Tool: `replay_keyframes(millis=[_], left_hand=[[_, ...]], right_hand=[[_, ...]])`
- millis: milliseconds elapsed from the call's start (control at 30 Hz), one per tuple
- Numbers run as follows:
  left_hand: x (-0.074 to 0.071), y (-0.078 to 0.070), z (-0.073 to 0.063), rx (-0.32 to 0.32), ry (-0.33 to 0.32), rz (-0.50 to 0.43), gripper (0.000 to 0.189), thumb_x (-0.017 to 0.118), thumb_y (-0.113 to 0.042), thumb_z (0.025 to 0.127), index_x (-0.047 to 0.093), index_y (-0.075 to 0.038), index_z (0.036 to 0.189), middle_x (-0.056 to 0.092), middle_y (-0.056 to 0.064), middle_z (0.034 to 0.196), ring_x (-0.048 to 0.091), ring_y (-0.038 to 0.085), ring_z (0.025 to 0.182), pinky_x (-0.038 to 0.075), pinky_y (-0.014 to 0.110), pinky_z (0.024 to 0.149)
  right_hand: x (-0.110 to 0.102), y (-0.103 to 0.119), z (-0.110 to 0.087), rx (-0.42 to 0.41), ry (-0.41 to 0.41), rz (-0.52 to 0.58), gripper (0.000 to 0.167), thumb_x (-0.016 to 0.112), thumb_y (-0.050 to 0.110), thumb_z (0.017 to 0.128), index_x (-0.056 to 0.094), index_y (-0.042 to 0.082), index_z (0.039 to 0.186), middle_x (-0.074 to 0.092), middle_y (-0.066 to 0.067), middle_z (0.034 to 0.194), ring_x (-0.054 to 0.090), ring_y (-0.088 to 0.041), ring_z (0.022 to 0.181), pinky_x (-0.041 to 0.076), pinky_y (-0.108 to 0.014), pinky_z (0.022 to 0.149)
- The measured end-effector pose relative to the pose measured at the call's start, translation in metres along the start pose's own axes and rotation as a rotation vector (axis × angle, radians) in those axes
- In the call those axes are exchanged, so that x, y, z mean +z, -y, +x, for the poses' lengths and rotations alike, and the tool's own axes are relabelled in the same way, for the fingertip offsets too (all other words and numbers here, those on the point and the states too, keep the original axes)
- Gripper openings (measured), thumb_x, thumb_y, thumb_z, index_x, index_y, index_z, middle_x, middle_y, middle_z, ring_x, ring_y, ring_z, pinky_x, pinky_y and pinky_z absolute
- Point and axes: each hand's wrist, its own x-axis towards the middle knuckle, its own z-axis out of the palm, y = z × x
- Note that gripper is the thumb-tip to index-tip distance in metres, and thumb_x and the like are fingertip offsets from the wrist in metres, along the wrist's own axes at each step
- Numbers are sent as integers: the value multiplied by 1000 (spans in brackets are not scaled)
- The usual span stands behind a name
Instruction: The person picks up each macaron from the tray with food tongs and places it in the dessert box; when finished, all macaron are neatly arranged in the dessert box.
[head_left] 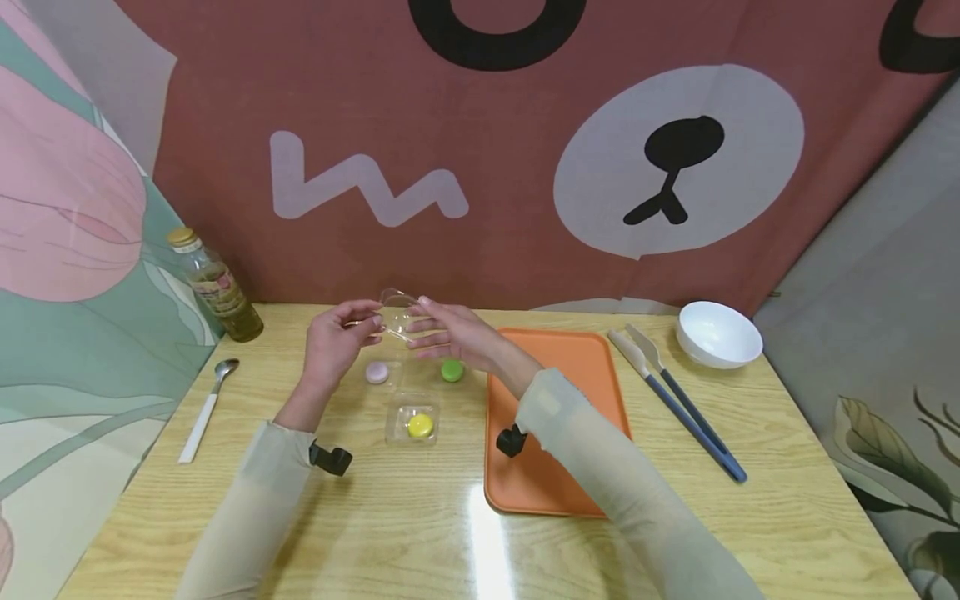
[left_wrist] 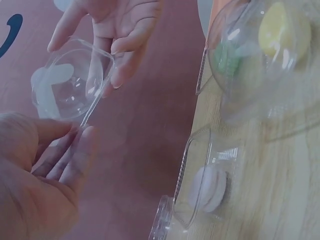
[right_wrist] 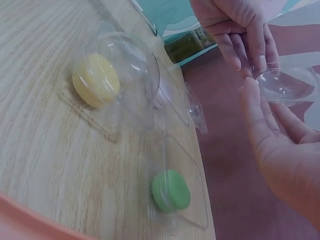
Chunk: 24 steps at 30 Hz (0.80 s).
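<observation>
A clear plastic domed case (head_left: 397, 317) is held up near the table's back edge, tilted, with no sweet visible in it. My left hand (head_left: 333, 343) pinches one edge between thumb and fingers. On the opposite side, my right hand (head_left: 457, 333) holds it with the thumb and fingers spread about a corner. Below the hands, a lilac macaron (head_left: 377, 372) lies at left and a green macaron (head_left: 452, 370) at right, each in clear plastic. Nearer me, a yellow macaron (head_left: 421, 426) sits in a clear case (left_wrist: 235, 107), whose domed lid stands raised in the left wrist view.
An orange tray (head_left: 562, 492) lies under my right forearm. Right of it are two blue-handled knives (head_left: 690, 417) and a white bowl (head_left: 718, 335). At left are a spoon (head_left: 202, 417) and a bottle with a gold cap (head_left: 221, 287). A printed cloth (head_left: 510, 167) hangs behind the table.
</observation>
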Motion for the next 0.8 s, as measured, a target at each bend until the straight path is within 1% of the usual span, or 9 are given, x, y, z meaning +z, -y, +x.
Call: replay_keyframes(millis=[67,167,200,267,333,400,500,633,800], left_hand=[[-2,1,0,5,19,39,30,69,-11,97,68,2,123,68,18,112,71,9,87,62,23,76],[-4,1,-1,11,48,155,34,68,-24,98,66,-4,126,68,16,118,70,17,97,60,20,77],[-5,1,-1,14,58,199,37,67,-29,99,66,-6,128,68,15,120,69,19,101,60,21,79],[-6,1,-1,20,80,252,44,63,-39,100,63,-9,133,67,14,126,68,27,110,60,28,86],[-7,1,-1,22,102,258,53,58,-47,101,60,-9,138,66,16,132,66,32,117,59,37,93],[-9,0,-2,14,125,237,63,52,-54,102,56,-7,142,64,20,136,64,36,123,57,44,99],[-12,-1,-2,-9,155,204,73,46,-60,101,50,-4,148,60,24,140,62,37,126,56,43,100],[-15,-3,-3,-50,204,223,75,48,-61,101,46,-6,151,58,21,143,61,37,128,57,44,97],[-19,-3,-2,-92,288,279,71,50,-56,102,45,-8,153,53,18,149,59,37,131,55,49,100]], right_hand=[[0,0,0,-4,-12,-7,52,50,45,106,54,9,144,60,-16,136,59,-42,129,51,-49,106],[1,1,0,-15,-36,-17,49,52,42,105,55,9,142,60,-16,133,61,-41,126,56,-42,101],[1,1,0,-20,-43,-22,49,53,41,105,54,9,143,60,-17,135,63,-39,124,58,-40,98],[1,1,0,-40,-53,-25,51,52,38,106,52,6,145,56,-22,140,67,-35,117,58,-38,97],[2,0,0,-64,-59,-31,52,53,36,106,48,4,148,51,-26,146,68,-30,111,57,-41,100],[3,-1,0,-91,-68,-59,53,53,34,106,46,4,150,49,-26,148,67,-25,109,54,-45,103],[4,-4,0,-131,-77,-130,52,57,30,105,46,6,150,49,-21,150,64,-31,119,51,-52,107],[4,-8,2,-189,-68,-273,51,62,27,102,50,9,148,51,-10,152,57,-36,132,51,-53,106],[4,-12,2,-240,-47,-389,53,64,28,101,50,12,149,53,-5,152,59,-29,131,52,-50,106]])
